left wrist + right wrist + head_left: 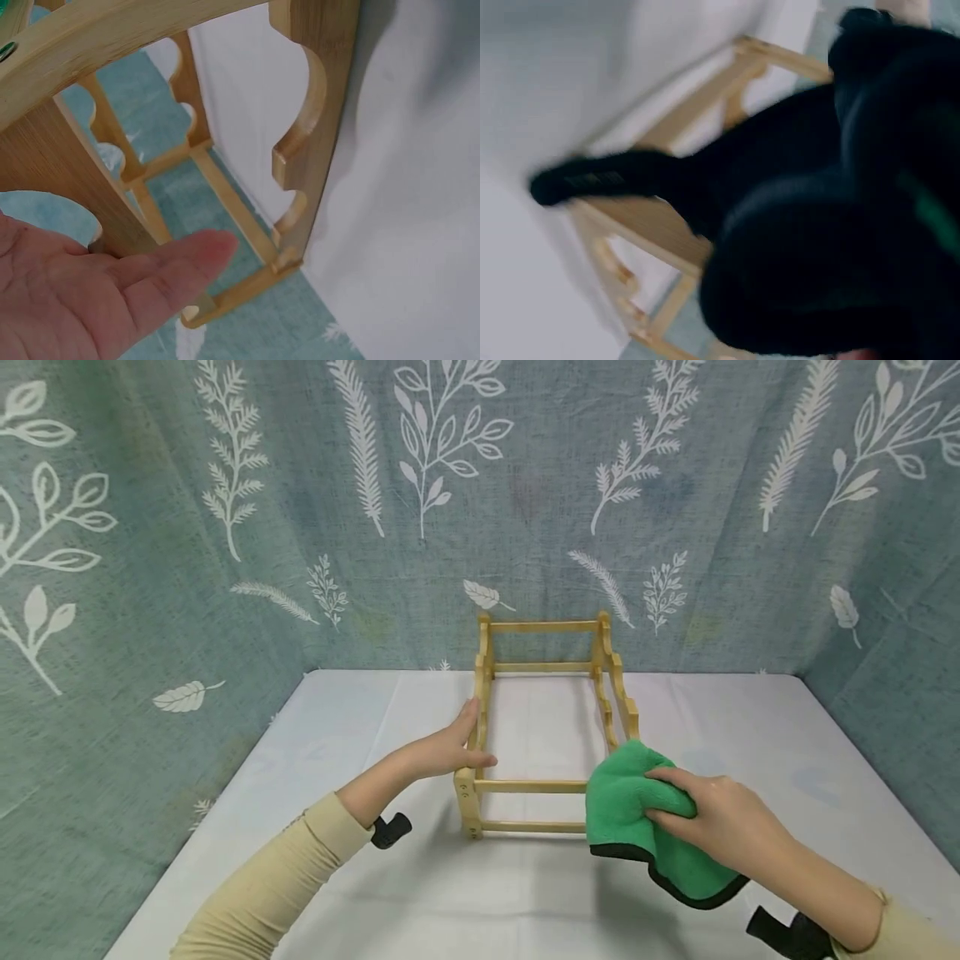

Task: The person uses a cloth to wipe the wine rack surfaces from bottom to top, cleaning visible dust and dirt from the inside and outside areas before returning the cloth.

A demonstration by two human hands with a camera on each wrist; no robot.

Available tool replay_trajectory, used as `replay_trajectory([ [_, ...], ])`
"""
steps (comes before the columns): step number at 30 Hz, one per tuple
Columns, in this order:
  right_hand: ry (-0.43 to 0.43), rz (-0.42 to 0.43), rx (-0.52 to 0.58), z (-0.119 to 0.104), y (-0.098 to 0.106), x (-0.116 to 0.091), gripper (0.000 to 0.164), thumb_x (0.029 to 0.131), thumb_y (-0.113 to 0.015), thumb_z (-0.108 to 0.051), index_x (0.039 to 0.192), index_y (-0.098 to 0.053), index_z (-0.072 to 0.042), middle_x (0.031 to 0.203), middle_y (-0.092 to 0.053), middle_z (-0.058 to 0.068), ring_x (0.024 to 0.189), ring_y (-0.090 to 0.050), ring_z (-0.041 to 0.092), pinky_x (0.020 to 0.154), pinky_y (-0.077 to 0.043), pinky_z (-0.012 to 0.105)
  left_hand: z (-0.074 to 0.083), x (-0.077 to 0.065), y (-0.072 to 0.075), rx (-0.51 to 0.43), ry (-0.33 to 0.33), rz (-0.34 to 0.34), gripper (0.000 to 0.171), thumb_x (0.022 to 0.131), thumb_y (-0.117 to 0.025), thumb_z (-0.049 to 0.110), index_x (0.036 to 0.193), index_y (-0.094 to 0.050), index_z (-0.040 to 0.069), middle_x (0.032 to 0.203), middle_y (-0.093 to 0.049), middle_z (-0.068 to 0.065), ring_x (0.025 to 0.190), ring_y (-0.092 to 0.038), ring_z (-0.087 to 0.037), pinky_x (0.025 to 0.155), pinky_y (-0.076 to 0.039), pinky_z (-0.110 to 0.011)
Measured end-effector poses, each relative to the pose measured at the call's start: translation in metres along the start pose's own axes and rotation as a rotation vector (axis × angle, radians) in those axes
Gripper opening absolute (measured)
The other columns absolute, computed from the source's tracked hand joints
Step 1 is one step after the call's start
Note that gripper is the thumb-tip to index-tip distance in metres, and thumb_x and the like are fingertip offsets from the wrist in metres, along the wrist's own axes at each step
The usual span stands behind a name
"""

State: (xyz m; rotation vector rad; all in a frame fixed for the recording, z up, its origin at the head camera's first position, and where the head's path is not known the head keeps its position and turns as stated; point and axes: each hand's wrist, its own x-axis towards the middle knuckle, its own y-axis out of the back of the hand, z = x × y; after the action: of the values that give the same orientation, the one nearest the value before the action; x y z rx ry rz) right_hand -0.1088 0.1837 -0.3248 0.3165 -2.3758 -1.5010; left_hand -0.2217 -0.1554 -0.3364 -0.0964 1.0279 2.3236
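Observation:
A light wooden rack (536, 787) with scalloped sides and crossbars stands on the white table. My left hand (442, 750) holds its left side near the front, thumb over the inner side and fingers along the outside. In the left wrist view the thumb (187, 262) stretches across the notched side panel (75, 165). A green cloth (637, 802) with a black edge is bunched in my right hand (723, 818), pinched between thumb and fingers. The cloth covers the rack's front right corner. In the right wrist view, the dark, shadowed cloth (795, 255) hides most of that hand.
The white table (352, 718) runs back to a green-grey curtain (540, 485) with white leaf prints, which also hangs at both sides. Black straps (392, 831) show at the wrists beside the beige sleeves (262, 877).

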Motion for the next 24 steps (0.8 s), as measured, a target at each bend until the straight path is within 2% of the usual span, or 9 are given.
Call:
replay_trajectory([
  [3,-0.002,-0.049,0.083,0.005,0.013,-0.003,0.045,0.083,-0.066,-0.035,0.12,-0.059,-0.01,0.062,-0.056,-0.008,0.053,-0.05,-0.001,0.049,-0.04,0.022,0.004,-0.003,-0.005,-0.001,0.002,-0.002,0.103,0.087,-0.06,0.041,0.143,0.021,0.013,0.15,0.023,-0.006,0.138,0.017,-0.02,0.113,-0.004,-0.045],
  [6,-0.026,-0.052,0.139,0.011,0.026,-0.006,0.046,0.084,-0.065,-0.036,0.122,-0.057,-0.01,0.071,-0.062,-0.005,0.059,-0.054,0.0,0.051,-0.042,0.023,0.007,-0.008,-0.009,0.014,0.009,-0.004,0.103,0.087,-0.06,0.042,0.144,0.02,0.014,0.15,0.022,-0.005,0.139,0.015,-0.019,0.113,-0.005,-0.045],
  [9,-0.07,-0.005,0.13,0.018,0.039,-0.009,0.047,0.084,-0.065,-0.037,0.123,-0.056,-0.012,0.089,-0.067,0.006,0.068,-0.058,0.008,0.053,-0.043,0.027,0.009,-0.014,-0.014,0.046,0.011,0.009,0.102,0.086,-0.06,0.042,0.144,0.019,0.013,0.151,0.02,-0.007,0.139,0.012,-0.021,0.112,-0.008,-0.045],
  [13,-0.123,0.063,0.116,0.03,0.052,-0.01,0.05,0.084,-0.065,-0.037,0.125,-0.055,-0.011,0.109,-0.062,0.022,0.081,-0.061,0.022,0.057,-0.044,0.032,0.011,-0.019,-0.02,0.078,0.017,0.021,0.103,0.086,-0.06,0.044,0.145,0.017,0.011,0.151,0.019,-0.008,0.14,0.008,-0.024,0.112,-0.011,-0.045],
  [20,-0.157,0.129,0.076,0.045,0.063,0.002,0.053,0.086,-0.063,-0.036,0.126,-0.052,-0.003,0.112,-0.056,0.031,0.077,-0.061,0.028,0.055,-0.045,0.034,0.016,-0.028,-0.028,0.097,0.015,0.027,0.101,0.086,-0.06,0.046,0.146,0.014,0.011,0.151,0.017,-0.009,0.14,0.001,-0.026,0.111,-0.015,-0.045],
  [24,-0.161,0.13,0.071,0.047,0.07,0.014,0.056,0.087,-0.061,-0.039,0.129,-0.05,-0.004,0.121,-0.05,0.033,0.089,-0.058,0.041,0.059,-0.047,0.041,0.018,-0.032,-0.032,0.113,0.021,0.032,0.1,0.086,-0.059,0.046,0.146,0.013,0.011,0.152,0.015,-0.009,0.139,-0.01,-0.03,0.11,-0.02,-0.046],
])
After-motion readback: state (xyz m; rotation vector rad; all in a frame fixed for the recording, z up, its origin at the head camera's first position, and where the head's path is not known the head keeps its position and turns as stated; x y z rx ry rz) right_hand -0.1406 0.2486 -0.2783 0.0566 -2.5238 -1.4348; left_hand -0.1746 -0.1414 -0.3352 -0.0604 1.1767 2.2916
